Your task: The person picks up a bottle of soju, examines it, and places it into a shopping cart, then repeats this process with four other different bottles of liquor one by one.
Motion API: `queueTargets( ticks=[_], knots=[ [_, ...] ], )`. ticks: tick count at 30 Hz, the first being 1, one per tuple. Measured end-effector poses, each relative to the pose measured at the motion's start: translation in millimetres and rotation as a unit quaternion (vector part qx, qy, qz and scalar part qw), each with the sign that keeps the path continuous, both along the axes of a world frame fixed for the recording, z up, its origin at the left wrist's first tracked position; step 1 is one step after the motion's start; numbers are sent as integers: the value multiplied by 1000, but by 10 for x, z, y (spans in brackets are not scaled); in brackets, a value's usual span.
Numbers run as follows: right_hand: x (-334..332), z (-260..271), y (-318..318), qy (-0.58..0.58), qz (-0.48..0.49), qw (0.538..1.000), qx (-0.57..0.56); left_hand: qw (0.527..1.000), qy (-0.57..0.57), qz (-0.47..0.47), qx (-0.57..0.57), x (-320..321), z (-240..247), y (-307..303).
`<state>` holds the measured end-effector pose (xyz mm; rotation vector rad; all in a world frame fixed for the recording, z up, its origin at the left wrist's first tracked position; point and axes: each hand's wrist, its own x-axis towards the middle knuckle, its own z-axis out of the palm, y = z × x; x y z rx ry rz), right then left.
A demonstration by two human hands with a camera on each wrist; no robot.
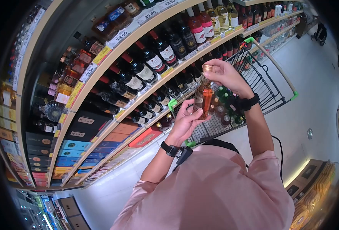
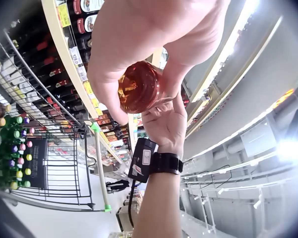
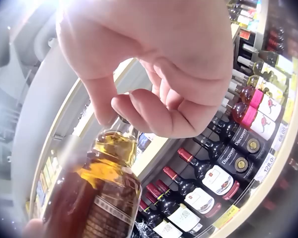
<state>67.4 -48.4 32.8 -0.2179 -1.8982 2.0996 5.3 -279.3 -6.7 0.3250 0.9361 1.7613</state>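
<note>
A glass bottle of amber liquor with a gold cap is held up tilted in front of the chest. My left hand grips it low on the body, thumb across the front. My right hand pinches the neck just under the cap with thumb and fingertips. In the left wrist view the round base of the amber bottle shows between the left fingers. The right wrist view shows its shoulder and a brown label, with the right hand at the neck.
A shopping cart with green corners stands right ahead, under the hands. Several bottles with green glass lie in it. Shelves of wine bottles curve along the left side, with boxed goods lower down. A display stands at the lower right.
</note>
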Motion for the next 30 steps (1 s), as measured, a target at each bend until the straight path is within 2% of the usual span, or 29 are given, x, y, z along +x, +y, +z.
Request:
queueTargets(
  ticks=[3, 5, 6, 10, 17, 18, 21, 22, 25, 26, 30],
  knots=[
    [72, -54, 57, -33, -1, 999, 22, 992, 103, 40, -66, -32, -132, 14],
    [111, -60, 71, -64, 21, 997, 30, 969, 215, 91, -83, -75, -269, 5],
    [91, -137, 66, -41, 36, 999, -4, 952, 268, 118, -92, -85, -281, 3],
    [32, -367, 1, -89, 34, 995, 39, 941, 285, 159, -94, -143, -327, -83],
    [206, -954, -311, -171, -32, 984, 33, 931, 279, 20, -234, -468, -567, -316],
    [236, -964, -383, -214, -60, 974, 41, 932, 262, 7, -251, -534, -606, -357],
    [256, -1302, -564, -214, -101, 944, 229, 954, 193, -8, -230, -891, -922, -554],
    [229, -1322, -627, -256, -96, 934, 230, 952, 208, -12, -223, -977, -972, -623],
    [215, -1735, -737, -266, -76, 918, 285, 954, 143, -17, -263, -1211, -1047, -774],
    [237, -1860, -769, -304, -70, 898, 310, 955, 148, -12, -258, -1262, -1104, -814],
    [246, -2288, -793, -367, -95, 863, 333, 955, 118, -38, -270, -1427, -1202, -884]
  ],
)
